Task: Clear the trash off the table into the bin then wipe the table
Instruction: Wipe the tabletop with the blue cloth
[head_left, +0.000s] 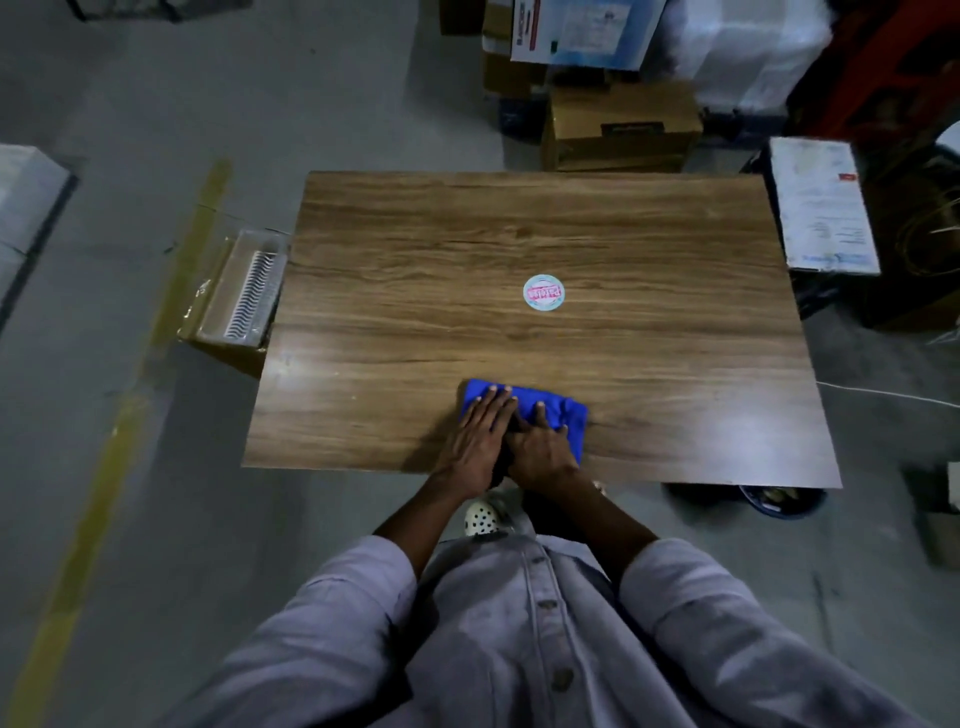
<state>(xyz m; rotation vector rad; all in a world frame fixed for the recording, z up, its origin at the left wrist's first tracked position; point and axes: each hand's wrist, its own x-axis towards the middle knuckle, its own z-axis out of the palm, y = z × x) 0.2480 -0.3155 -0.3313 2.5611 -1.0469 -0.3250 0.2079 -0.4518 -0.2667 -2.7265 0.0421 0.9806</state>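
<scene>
Blue cloth (540, 408) lies bunched on the wooden table (519, 228), close to the near edge and about midway along it, and both of your hands are flat on top of it. Your left hand (475, 441) lies palm down over the cloth's left part. Its fingers are straight and held close together, pointing away from you and a little to the right, with the tips almost at the cloth's far edge. Your right hand (543, 449) lies palm down just beside it, touching it along the inner side. Its fingers are straight too but slightly fanned, and the tips rest on the middle of the cloth. Neither hand curls round the fabric; both press it against the wood. Your wrists sit over the table's near edge, and both forearms run back toward you and apart, bare up to the pale lilac sleeves (332, 639) that end near the elbows. The cloth's right corner sticks out past your right hand.

Farther out on the table, well apart from the cloth, a round disc (544, 292) with pink print lies flat on the wood; you cannot tell whether it is a sticker or a lid. A blue-rimmed bin (784, 503) stands on the floor partly under the table's near right corner, its contents too blurred to tell. Cardboard boxes (621, 124) stand beyond the far edge, and a white perforated shoe (483, 515) shows below your hands.
</scene>
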